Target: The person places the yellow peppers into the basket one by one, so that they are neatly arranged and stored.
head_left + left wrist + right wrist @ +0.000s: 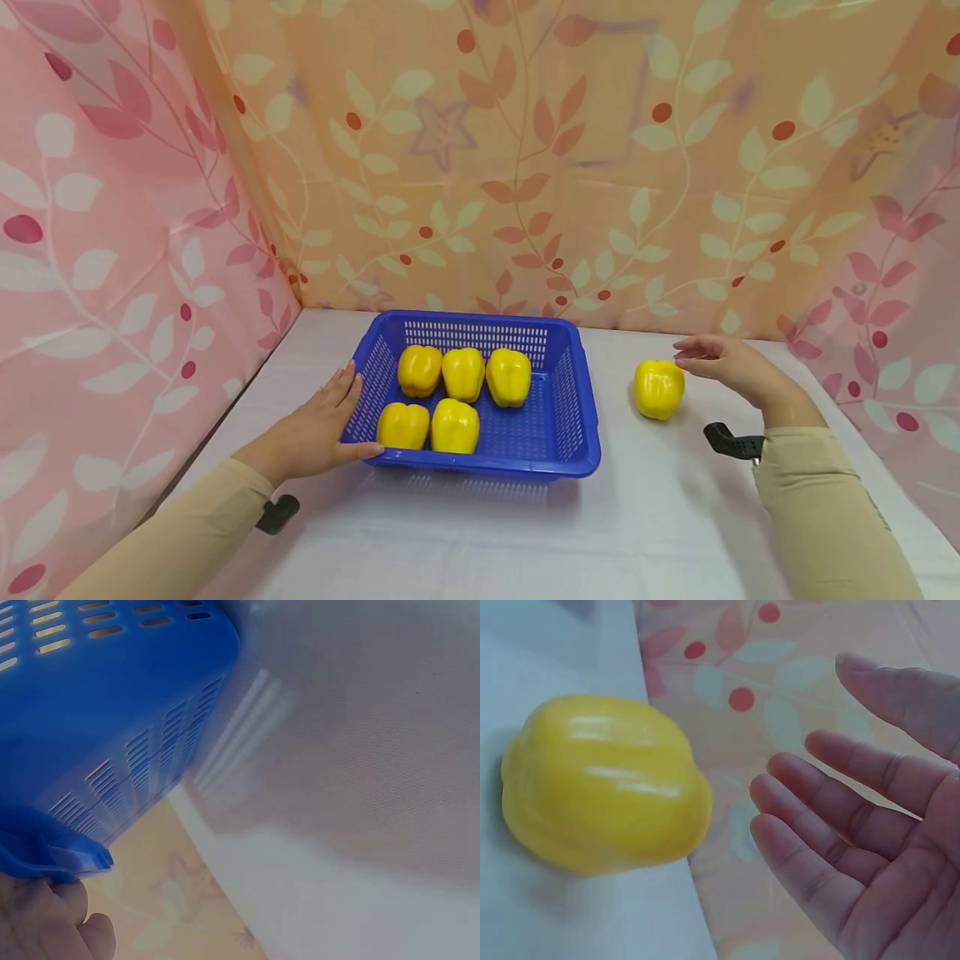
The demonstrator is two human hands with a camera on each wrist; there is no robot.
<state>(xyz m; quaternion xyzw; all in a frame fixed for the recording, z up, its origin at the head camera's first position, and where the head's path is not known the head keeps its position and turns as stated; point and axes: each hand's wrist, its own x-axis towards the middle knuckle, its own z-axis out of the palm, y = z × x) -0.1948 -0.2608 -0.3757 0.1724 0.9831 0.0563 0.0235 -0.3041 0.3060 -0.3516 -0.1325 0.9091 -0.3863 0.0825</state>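
A blue plastic basket (pixel 525 462) with slotted walls stands on the white table, holding several yellow bell peppers (pixel 508 378). My left hand (pixel 318 429) rests on the basket's left side, fingers straight along the rim and thumb at the near left corner. In the left wrist view, fingers (pixel 71 904) show against the basket's rim (pixel 52 855). One more yellow bell pepper (pixel 659 390) sits on the table to the right of the basket. Beside and above it, my right hand (pixel 731 367) holds nothing; in the right wrist view its spread fingers (pixel 810 877) are apart from the pepper (pixel 607 787).
Patterned cloth (pixel 480 167) hangs behind the table and along both sides. White tabletop (pixel 465 542) spreads in front of the basket and between it and the lone pepper. A dark strap-on device sits at each wrist.
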